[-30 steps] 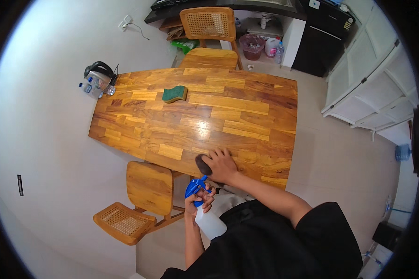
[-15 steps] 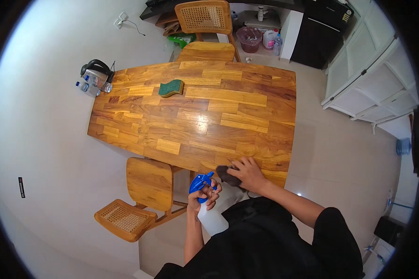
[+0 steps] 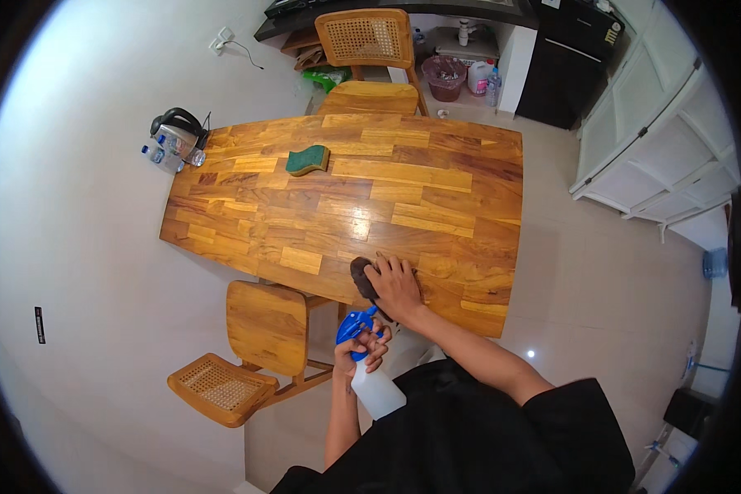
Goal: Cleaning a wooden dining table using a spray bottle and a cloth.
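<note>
My left hand (image 3: 361, 347) is closed round the neck and trigger of a white spray bottle (image 3: 377, 392) with a blue head, held off the table's near edge. On the wooden table (image 3: 436, 185), my right hand (image 3: 395, 288) presses a dark cloth (image 3: 361, 278) against the surface near that same edge. Parts of the cloth stick out from under the fingers; the rest is covered by the hand. Farther back, toward the left, a green and yellow sponge (image 3: 308, 160) lies by itself on the tabletop.
An electric kettle (image 3: 179, 128) and small plastic bottles (image 3: 163, 155) stand at the table's far left corner. One wooden chair (image 3: 267, 325) is at the near left, another (image 3: 366, 49) behind the table. A reddish bucket (image 3: 445, 78) sits under the counter. White cabinet doors (image 3: 650, 132) stand at right.
My right hand has slid the dark cloth left and farther onto the table. My left hand keeps the spray bottle in nearly the same place. The view has shifted slightly.
</note>
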`<act>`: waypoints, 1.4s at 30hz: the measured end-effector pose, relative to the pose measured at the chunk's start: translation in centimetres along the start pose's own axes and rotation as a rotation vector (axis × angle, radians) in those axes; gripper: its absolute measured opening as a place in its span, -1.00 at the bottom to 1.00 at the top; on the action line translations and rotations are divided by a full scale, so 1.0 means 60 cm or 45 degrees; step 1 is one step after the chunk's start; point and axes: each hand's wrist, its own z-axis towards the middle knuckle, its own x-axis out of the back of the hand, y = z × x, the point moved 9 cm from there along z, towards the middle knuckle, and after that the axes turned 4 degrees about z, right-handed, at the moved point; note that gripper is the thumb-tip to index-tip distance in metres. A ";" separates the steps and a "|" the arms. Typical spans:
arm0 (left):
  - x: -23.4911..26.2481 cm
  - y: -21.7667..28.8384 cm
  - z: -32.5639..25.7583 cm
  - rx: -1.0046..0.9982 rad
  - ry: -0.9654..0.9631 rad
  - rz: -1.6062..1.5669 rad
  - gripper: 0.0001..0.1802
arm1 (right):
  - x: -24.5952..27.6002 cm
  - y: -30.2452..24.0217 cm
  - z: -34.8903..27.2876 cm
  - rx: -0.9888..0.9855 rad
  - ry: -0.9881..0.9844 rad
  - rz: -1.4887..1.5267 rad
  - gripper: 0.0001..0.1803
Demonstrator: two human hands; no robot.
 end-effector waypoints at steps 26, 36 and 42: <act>0.022 -0.056 -0.206 -0.536 -0.195 -0.173 -0.41 | -0.124 -0.118 0.128 0.255 -0.226 -0.072 -0.33; 0.031 -0.094 -0.186 -0.403 -0.265 -0.189 -0.42 | -0.043 -0.045 -0.006 0.147 -0.061 0.045 -0.47; 0.060 -0.090 -0.169 -0.340 -0.263 -0.249 -0.43 | 0.072 0.072 -0.198 -0.289 0.159 -0.065 -0.42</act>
